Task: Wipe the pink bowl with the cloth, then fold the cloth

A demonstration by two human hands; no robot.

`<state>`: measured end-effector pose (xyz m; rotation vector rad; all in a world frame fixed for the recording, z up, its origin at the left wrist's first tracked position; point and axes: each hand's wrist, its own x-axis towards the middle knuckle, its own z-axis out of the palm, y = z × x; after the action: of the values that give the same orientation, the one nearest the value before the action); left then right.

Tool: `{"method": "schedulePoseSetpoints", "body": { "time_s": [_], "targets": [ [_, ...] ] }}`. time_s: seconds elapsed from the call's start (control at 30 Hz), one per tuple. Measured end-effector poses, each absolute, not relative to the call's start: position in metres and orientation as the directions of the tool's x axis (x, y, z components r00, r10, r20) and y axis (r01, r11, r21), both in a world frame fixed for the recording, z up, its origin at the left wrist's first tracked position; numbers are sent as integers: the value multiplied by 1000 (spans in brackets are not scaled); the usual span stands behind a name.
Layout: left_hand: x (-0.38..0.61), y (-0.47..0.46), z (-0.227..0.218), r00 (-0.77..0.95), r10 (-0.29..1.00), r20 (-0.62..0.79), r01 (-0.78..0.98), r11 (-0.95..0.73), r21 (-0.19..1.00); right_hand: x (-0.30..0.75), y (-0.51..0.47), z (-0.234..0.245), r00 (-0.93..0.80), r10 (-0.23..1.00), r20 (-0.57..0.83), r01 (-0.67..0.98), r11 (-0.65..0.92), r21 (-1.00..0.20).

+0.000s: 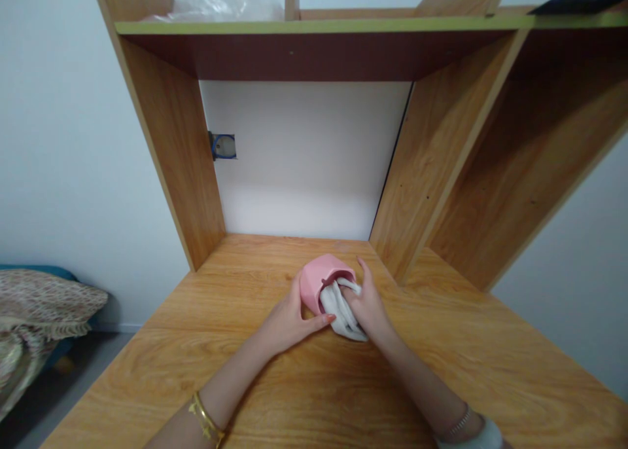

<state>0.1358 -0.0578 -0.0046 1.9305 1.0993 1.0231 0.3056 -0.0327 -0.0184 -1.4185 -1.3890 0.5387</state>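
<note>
- A home bedroom is suggested (a study corner of it).
- A wooden desk with a shelf above is seen.
- A bed with a blanket is glimpsed at left.

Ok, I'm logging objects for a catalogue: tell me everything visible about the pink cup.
The pink cup looks matte, plastic or ceramic, with faceted sides. It is tipped on its side on the wooden desk, mouth toward the person. The left hand grips its side; the right hand presses a white cloth into its mouth.
</note>
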Motion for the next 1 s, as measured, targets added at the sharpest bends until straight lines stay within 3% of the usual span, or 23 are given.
{"method": "schedulePoseSetpoints", "body": {
  "time_s": [0.1,0.23,0.6,0.83,1.0],
  "targets": [
    [138,-56,-8,319,874,365,297,-458,838,303,-31,-20,194,940,282,367,197,-909],
    [136,-53,-8,276,899,340,325,-420,847,300,-32,-18,187,958,217,372,135,-918],
    [135,-57,0,184,909,375,536,-413,736,304,-41,-1,153,936,318,690,129,-712],
    [130,-58,0,270,886,376,560,-462,688,310,-44,3,24,924,383,770,227,-596],
    [127,-58,-2,364,869,335,646,-495,582,308,-41,-8,-47,954,297,704,243,-667]
  ]
}}
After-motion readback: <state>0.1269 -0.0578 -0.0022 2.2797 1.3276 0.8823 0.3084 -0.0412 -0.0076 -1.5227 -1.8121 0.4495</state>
